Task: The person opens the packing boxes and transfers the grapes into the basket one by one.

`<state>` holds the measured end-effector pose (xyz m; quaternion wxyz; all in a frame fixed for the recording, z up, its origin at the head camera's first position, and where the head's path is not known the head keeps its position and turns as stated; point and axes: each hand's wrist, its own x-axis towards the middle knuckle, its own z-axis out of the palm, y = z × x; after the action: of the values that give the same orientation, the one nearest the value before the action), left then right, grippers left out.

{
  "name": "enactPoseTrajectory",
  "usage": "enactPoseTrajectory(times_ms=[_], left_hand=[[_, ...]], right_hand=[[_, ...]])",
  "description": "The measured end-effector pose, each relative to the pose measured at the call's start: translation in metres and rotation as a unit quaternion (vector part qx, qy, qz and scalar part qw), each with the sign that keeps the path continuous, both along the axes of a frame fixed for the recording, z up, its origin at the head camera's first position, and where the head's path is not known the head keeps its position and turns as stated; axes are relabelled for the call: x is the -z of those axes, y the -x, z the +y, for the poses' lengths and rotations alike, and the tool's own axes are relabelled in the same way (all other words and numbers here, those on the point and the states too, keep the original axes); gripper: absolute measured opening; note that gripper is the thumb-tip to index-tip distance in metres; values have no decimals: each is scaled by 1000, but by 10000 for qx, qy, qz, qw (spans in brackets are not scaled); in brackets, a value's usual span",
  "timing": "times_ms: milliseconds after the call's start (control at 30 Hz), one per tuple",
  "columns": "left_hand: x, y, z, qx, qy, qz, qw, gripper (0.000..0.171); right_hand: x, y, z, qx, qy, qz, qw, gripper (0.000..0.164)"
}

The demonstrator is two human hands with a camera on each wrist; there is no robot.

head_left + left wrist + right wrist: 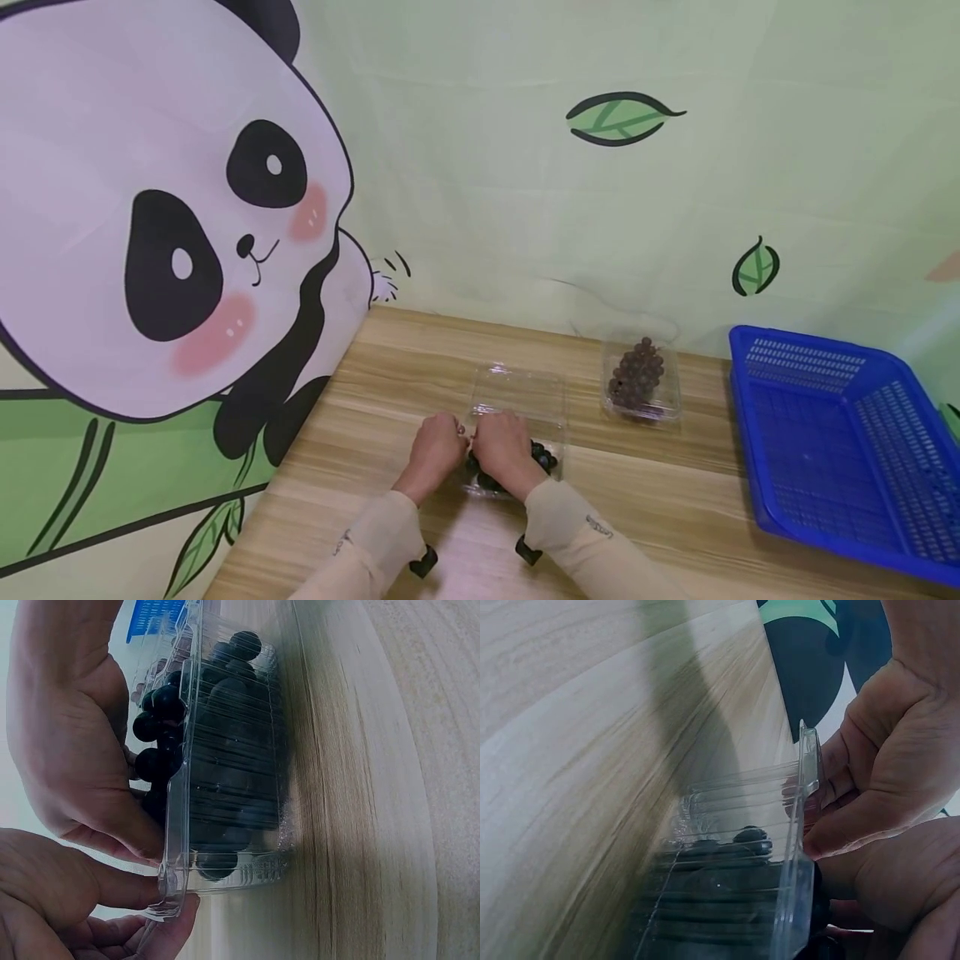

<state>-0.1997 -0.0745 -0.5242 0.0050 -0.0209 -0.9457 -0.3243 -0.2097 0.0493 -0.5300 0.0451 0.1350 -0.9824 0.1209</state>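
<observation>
Head view, from the left: a large cartoon panda (210, 229) is printed on the pale green wall cloth (480, 183), its outline running down to the edge of the wood-grain table (675, 508). Next come the person's left sleeve (382, 533) and, beyond its cuff, the left hand (435, 448), at the near left part of a clear container (491, 493). The left wrist view shows that hand's fingers bent, the thumb above and a fingertip below, pinching the corner of the rim. The container sits upright on the table, its clear lid (521, 390) folded back on the far side, and dark grapes (545, 456) fill it and rise above the rim.

Just beside the left hand, the right hand (506, 446) reaches over the grapes. Its fingers are curled, with a tip down near the same corner; whether they grip the rim or a grape cannot be told. The right sleeve (581, 529) runs from it toward the lower right.

Further right, near the wall cloth, a second clear container (672, 402) stands apart with a bunch of reddish grapes (637, 375) in it. A blue basket (817, 458) with perforated sides sits at the far right, well apart from both hands.
</observation>
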Motion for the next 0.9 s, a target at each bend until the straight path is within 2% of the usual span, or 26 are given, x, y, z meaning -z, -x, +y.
enactPoseTrajectory(times_ms=[100,200,300,533,667,900], left_hand=[[-1,0,0,10,3,-42,10000,45],[-1,0,0,-22,-5,-128,9999,43],[-2,0,1,-44,-14,-148,9999,41],[-2,2,0,51,-74,-165,9998,42],[-2,4,-1,50,-143,-332,9993,41],[-1,4,0,64,-147,-328,9993,41]], right_hand=[[1,1,4,-73,150,-19,9999,32],[-1,1,9,-239,394,165,9988,35],[-5,0,16,-384,589,304,9971,30],[-7,2,26,-424,1289,-153,9906,20],[-11,1,30,-394,1630,-136,9857,8],[-16,-2,36,-376,2004,-35,9790,7]])
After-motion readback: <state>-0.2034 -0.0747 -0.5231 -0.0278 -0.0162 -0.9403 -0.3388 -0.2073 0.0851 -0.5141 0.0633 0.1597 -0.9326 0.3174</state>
